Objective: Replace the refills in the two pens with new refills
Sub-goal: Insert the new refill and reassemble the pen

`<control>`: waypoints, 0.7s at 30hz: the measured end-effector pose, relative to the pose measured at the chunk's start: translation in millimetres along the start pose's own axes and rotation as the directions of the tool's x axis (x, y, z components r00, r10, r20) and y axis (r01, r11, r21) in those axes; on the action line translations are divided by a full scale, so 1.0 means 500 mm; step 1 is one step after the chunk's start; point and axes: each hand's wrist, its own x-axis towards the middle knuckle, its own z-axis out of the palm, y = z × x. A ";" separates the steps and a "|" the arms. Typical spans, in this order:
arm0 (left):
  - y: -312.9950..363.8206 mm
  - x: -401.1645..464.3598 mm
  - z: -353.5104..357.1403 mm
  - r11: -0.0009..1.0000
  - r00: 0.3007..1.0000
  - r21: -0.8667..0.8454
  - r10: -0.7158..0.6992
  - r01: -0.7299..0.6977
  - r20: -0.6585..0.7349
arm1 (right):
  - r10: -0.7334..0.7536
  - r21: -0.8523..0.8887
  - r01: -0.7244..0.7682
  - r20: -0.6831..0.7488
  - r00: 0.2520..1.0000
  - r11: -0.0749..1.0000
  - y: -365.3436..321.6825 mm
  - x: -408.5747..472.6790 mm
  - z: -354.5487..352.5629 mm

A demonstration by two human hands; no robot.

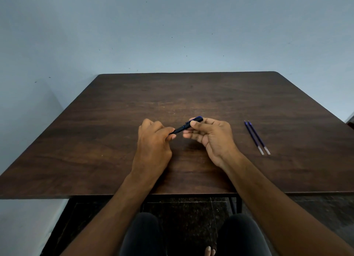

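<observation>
Above the counter (115, 141), both hands pinch 1 slim, rigid pen (180, 129): left hand (155, 139) fingers closed on its tip, right hand (208, 133) on its cap; 2 light refills (256, 137) lie right.

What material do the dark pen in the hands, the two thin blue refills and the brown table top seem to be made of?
The dark pen looks like matte plastic: black, with blue trim and no gleam. The two thin blue refills seem to be plastic tubes, their near ends clear and empty. The brown table top shows wood grain with a soft sheen; whether solid wood or laminate cannot be told.
</observation>
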 end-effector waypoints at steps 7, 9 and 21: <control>0.006 0.005 -0.003 0.996 0.998 0.087 0.027 -0.031 0.049 | -0.014 0.005 0.014 0.042 0.999 1.000 0.004 0.001 0.002; 0.008 0.005 -0.006 0.995 0.998 0.092 0.028 -0.032 0.048 | -0.016 0.001 0.016 0.048 0.999 1.000 0.005 0.001 0.002; 0.019 0.004 -0.010 0.994 0.998 0.100 0.043 -0.047 0.047 | -0.050 0.027 0.048 0.080 0.996 0.998 0.008 -0.001 0.006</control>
